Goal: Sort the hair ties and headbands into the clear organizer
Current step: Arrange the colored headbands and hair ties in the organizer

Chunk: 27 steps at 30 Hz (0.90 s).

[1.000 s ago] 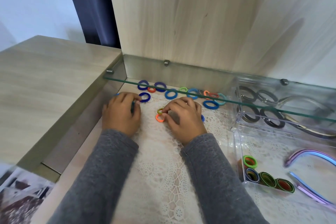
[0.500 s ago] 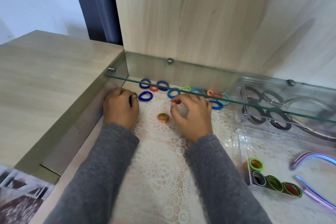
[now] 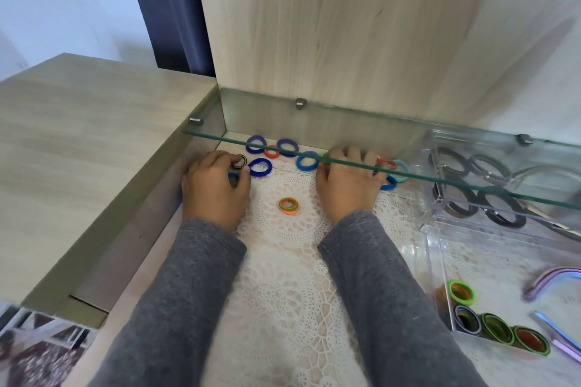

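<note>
- left hand: thumb and forefinger clamped on 1 dark green-black ring hair tie, close to the left wall of the bay; some blue shows under the fingers, cannot tell what
- right hand: fingers curled together over the back row of ties, under the glass shelf edge; cannot tell if they grip anything
- loose on the white lace doily, back row: 3 dark blue fuzzy hair ties; 2 mid-blue ties; 1 red tie; 1 coral tie; 1 light blue tie
- 1 orange-and-green stacked pair lies flat between the hands, touching neither
- clear acrylic organizer at right: front compartment has 4 ties standing on edge, plus 1 purple headband and 1 blue headband; rear compartment has 4 black ties
</note>
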{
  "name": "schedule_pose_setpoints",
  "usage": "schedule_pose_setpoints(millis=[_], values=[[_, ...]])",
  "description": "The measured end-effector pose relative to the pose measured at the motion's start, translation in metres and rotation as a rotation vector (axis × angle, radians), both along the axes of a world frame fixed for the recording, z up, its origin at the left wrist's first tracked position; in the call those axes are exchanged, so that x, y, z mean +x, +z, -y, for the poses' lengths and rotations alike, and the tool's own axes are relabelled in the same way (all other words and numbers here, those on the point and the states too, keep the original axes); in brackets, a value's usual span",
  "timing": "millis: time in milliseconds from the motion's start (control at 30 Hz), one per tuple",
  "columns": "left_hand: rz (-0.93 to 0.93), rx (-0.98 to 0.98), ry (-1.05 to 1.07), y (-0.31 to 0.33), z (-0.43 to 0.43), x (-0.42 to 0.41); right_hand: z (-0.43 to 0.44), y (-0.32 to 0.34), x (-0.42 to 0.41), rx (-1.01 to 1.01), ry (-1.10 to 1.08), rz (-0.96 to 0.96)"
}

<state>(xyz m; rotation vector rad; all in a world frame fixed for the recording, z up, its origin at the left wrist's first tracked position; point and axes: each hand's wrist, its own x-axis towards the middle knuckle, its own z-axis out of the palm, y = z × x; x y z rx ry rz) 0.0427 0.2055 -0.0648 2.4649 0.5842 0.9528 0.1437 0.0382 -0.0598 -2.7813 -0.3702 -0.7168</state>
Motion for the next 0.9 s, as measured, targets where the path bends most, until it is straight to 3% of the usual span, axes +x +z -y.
schedule_pose_setpoints(millis=[200, 367, 500, 667, 900], values=[[0.051, -0.001, -0.044, 0.004, 0.0, -0.004, 0.003, 0.0, -0.004, -0.052, 0.02, -0.028], [0.13, -0.012, -0.119, 0.009, 0.008, -0.011, 0.01, 0.007, -0.02, 0.081, 0.122, -0.091], [0.172, -0.039, -0.192, 0.011, 0.016, -0.019, 0.017, 0.009, -0.041, 0.206, 0.32, -0.067], [0.171, -0.05, -0.232, 0.008, 0.022, -0.022, 0.025, 0.008, -0.06, 0.195, 0.592, -0.06], [0.153, -0.052, -0.28, 0.009, 0.038, -0.03, 0.027, 0.007, -0.065, 0.136, 0.608, -0.024]])
